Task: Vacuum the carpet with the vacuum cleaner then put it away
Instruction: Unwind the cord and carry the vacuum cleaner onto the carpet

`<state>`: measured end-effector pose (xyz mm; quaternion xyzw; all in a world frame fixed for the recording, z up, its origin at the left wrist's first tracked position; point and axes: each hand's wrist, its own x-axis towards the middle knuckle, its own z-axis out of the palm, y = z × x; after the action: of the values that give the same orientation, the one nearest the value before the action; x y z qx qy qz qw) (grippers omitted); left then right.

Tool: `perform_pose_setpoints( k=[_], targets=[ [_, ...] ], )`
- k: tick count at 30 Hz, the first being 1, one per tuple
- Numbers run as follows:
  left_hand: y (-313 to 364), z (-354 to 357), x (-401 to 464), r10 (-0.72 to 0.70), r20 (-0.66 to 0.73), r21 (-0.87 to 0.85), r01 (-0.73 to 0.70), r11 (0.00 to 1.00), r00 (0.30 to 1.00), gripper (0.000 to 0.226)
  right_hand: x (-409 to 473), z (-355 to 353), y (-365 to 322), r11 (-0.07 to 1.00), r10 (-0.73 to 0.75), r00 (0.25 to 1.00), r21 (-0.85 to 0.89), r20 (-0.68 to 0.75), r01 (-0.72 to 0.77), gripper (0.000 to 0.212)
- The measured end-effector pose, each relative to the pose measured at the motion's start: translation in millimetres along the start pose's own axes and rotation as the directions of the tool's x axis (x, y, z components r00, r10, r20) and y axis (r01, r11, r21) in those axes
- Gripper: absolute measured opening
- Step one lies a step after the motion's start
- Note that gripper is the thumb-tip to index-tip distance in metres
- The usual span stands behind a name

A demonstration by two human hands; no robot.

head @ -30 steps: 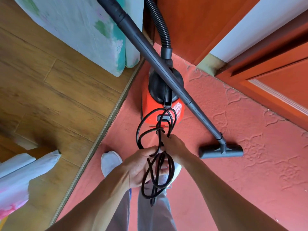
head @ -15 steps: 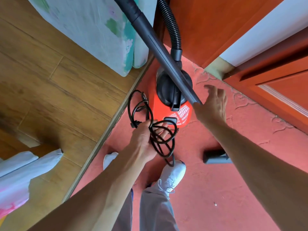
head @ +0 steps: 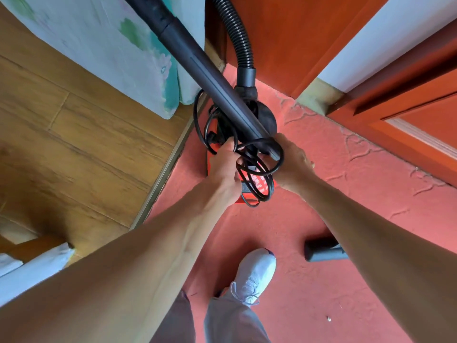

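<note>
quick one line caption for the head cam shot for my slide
Both hands, left hand and right hand, settle the coiled black cord onto the red vacuum cleaner on the carpet.

The carpet (head: 321,199) is a salmon-pink pile with a raised, embossed pattern, rough and matt, while the floor (head: 74,149) beside it is wood-grain board with a soft sheen and a dull metal strip (head: 163,174) along the join. The vacuum cleaner (head: 262,186) has a glossy red plastic body, a smooth matt dark wand (head: 210,73), a ribbed black hose (head: 237,33) and a shiny rubbery black cord (head: 262,164). The door (head: 284,33) looks like lacquered orange-red wood, and a pale printed cloth (head: 123,45) hangs nearby.
</note>
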<state>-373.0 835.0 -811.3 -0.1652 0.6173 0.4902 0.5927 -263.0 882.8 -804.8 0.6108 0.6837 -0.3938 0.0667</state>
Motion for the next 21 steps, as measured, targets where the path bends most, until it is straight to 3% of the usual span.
perform_pose_setpoints(
  k=[5, 7, 9, 12, 21],
  targets=[
    [2.8, 5.5, 4.5, -0.023, 0.132, 0.127, 0.006, 0.992, 0.991, 0.037, -9.1, -4.9, -13.6, 0.993, 0.019, 1.0, 0.12, -0.02, -0.016, 0.036],
    [7.9, 2.0, -3.3, -0.043, 0.091, 0.136, 0.031, 0.99, 0.995, 0.021, -16.9, -7.9, -17.4, 0.988, -0.008, 1.0, 0.154, -0.026, 0.012, 0.039],
    [13.2, -4.8, -18.5, -0.054, 0.023, 0.15, 0.05, 0.987, 0.998, 0.012, -26.8, -12.8, -19.0, 0.997, -0.017, 1.0, 0.076, 0.001, 0.016, 0.033],
    [17.9, -14.1, -49.8, -0.072, -0.016, 0.226, 0.074, 0.971, 0.997, 0.019, -51.4, -24.1, -19.1, 0.995, -0.054, 0.998, -0.087, 0.038, 0.057, 0.03],
    [34.8, -21.3, -168.3, -0.143, -0.078, 0.356, 0.161, 0.921, 0.987, 0.024, -158.1, -103.1, -53.5, 0.995, -0.006, 1.0, -0.096, -0.013, 0.005, 0.029]
  ],
)
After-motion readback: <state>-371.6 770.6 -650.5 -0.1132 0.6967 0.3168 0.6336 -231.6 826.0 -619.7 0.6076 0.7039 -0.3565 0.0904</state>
